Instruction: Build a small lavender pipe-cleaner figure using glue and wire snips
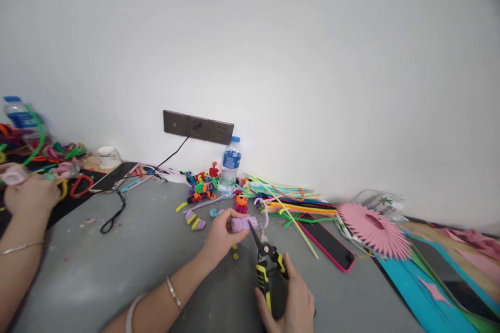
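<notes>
My left hand [222, 237] pinches a lilac coil of wound pipe cleaner [239, 224], held a little above the grey table [156, 265]. A loose lilac end [266, 216] curls up from its far side. My right hand [291, 296] is wrapped round the yellow-and-black handles of a pair of pliers-like cutters [264, 257]. Their dark jaws are spread, with one tip touching or just in front of the coil; which of the two I cannot tell. Below the coil lie small yellow-green coiled bits [235, 256]. Left of my left hand rests a lilac-and-yellow striped coiled piece [194, 220].
Behind my hands stand a water bottle [230, 164] and a heap of colourful pipe-cleaner figures [202, 186]. A bundle of pipe cleaners [292, 197], a pink-edged phone [330, 244] and a pink pleated paper ring [375, 229] lie to the right. A co-worker's hand [31, 195] works at far left.
</notes>
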Available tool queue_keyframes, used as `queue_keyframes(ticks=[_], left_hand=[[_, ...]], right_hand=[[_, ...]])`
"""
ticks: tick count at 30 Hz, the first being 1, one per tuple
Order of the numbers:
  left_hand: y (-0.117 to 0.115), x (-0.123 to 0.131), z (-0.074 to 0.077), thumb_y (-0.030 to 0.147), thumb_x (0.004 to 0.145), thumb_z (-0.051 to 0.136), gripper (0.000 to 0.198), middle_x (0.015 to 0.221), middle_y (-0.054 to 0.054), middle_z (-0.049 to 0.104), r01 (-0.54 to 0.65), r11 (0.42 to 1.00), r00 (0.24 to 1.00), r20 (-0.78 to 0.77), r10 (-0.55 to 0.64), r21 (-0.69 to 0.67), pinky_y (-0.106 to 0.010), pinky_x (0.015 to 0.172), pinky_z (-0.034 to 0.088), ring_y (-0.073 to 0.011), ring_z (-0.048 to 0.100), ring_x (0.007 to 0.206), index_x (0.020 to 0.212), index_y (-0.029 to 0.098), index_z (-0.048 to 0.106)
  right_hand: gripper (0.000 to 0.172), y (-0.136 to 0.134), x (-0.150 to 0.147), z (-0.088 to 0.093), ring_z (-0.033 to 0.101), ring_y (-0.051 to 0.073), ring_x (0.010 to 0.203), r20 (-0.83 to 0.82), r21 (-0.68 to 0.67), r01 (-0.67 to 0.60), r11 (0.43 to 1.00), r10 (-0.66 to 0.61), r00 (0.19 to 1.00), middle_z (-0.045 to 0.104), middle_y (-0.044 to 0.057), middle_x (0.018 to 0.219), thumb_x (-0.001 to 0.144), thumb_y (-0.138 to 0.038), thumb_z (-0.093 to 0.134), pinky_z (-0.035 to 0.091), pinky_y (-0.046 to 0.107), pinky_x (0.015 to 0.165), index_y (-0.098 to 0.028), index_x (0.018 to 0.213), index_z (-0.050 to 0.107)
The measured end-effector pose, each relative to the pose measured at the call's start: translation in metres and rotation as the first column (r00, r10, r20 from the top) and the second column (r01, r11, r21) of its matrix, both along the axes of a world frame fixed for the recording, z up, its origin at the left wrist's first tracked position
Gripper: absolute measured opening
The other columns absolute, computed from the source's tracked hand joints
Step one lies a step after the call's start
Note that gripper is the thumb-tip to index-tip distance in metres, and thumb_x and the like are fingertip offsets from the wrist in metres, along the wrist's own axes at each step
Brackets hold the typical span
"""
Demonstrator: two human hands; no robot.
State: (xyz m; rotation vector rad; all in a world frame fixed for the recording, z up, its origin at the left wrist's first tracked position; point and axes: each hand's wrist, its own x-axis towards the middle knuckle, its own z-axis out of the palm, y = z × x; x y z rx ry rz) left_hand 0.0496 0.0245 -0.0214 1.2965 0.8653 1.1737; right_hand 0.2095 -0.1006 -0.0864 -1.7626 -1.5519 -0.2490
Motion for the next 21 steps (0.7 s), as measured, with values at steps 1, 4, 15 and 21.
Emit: queue_keyframes(ticks=[1,4,15,21], left_hand=[[-0.0001,0.0,0.0002,0.021,0.064,0.074,0.024,0.106,-0.011,0.077,-0.003,1.0,1.0,-0.001,0.003,0.004,-0.034,0.08,0.054,-0.0242,0.072,0.091,0.084,0.019,0.06],[-0.0002,0.0,0.0006,0.022,0.064,0.073,0.024,0.104,-0.01,0.077,-0.004,1.0,1.0,-0.008,0.004,0.01,-0.033,0.079,0.054,-0.0235,0.072,0.091,0.084,0.019,0.06],[0.0005,-0.0007,-0.0002,0.024,0.066,0.074,0.025,0.103,-0.009,0.076,0.008,1.0,1.0,-0.027,-0.008,0.016,-0.034,0.079,0.055,-0.0227,0.071,0.09,0.085,0.019,0.06],[0.0003,-0.0003,-0.0005,0.025,0.066,0.074,0.024,0.101,-0.008,0.076,0.003,0.999,1.0,-0.019,-0.002,0.033,-0.034,0.08,0.054,-0.0226,0.071,0.09,0.085,0.019,0.061]], right_hand=[[0.078,-0.0005,-0.0001,0.0008,0.061,0.039,0.106,-0.001,-0.003,-0.001,1.0,0.001,1.0,0.062,0.02,0.122,0.09,-0.064,0.042,0.043,0.052,0.088,-0.016,0.15,0.029],[0.079,-0.0017,-0.0002,0.0025,0.061,0.037,0.107,-0.01,-0.012,-0.019,1.0,0.019,1.0,0.062,0.02,0.122,0.09,-0.065,0.042,0.043,0.051,0.09,-0.016,0.149,0.028],[0.077,-0.0037,-0.0018,0.0033,0.058,0.037,0.112,-0.044,-0.009,-0.046,0.999,0.046,0.998,0.059,0.02,0.127,0.09,-0.062,0.047,0.04,0.051,0.093,-0.017,0.15,0.028],[0.077,-0.0044,-0.001,0.0029,0.056,0.037,0.116,-0.038,-0.012,-0.05,0.999,0.049,0.998,0.058,0.02,0.131,0.091,-0.061,0.047,0.039,0.05,0.094,-0.017,0.15,0.026]])
